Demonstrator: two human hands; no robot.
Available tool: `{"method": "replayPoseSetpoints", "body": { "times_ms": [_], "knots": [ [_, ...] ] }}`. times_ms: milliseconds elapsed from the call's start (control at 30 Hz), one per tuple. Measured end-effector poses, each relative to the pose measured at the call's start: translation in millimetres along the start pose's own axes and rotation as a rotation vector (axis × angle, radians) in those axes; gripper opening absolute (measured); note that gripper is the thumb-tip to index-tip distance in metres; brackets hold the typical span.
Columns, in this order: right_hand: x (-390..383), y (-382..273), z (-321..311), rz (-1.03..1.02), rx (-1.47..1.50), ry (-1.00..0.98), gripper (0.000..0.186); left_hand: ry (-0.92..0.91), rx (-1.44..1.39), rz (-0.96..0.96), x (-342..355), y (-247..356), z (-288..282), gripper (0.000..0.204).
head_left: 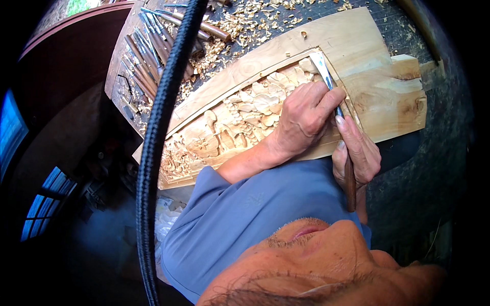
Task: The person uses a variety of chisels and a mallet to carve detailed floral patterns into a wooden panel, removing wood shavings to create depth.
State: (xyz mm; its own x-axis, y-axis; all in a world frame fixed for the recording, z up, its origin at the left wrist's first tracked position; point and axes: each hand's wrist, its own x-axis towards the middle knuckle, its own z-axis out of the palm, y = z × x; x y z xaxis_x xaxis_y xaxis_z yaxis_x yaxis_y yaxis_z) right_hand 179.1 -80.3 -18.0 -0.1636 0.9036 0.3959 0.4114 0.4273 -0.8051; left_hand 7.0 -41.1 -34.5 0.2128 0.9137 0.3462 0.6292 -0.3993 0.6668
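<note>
A carving chisel (350, 178) with a brown wooden handle slants across a pale wooden panel (352, 35). Its bright flat blade reaches the far right corner of a recessed frame cut in the wood. My left hand (309, 112) is closed on the metal shank just behind the blade, its wrist over the carving. Lower on the tool, my right hand (360, 150) grips the upper part of the handle, whose butt end points toward me. Inside the recess is a carved relief (255, 104) of leaf-like and rounded shapes, partly covered by my left hand and forearm.
Several wooden-handled carving tools (148, 58) lie at the far left of the dark worktable (408, 35). Curled wood shavings (250, 25) are scattered behind the panel. A thick black braided cable (158, 127) crosses the view on the left.
</note>
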Motion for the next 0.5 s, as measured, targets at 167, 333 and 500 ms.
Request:
{"method": "replayPoseSetpoints", "body": {
  "times_ms": [167, 333, 500],
  "knots": [
    [3, 4, 7, -0.019, -0.012, 0.026, 0.034, 0.02, 0.029, -0.02, 0, -1, 3, 0.036],
    [-7, 8, -10, -0.06, 0.014, 0.015, 0.032, -0.061, 0.025, 0.119, 0, -1, -6, 0.036],
    [-31, 11, -22, -0.096, 0.061, 0.007, 0.037, -0.137, 0.003, 0.24, -1, 3, -9, 0.042]
  ]
}}
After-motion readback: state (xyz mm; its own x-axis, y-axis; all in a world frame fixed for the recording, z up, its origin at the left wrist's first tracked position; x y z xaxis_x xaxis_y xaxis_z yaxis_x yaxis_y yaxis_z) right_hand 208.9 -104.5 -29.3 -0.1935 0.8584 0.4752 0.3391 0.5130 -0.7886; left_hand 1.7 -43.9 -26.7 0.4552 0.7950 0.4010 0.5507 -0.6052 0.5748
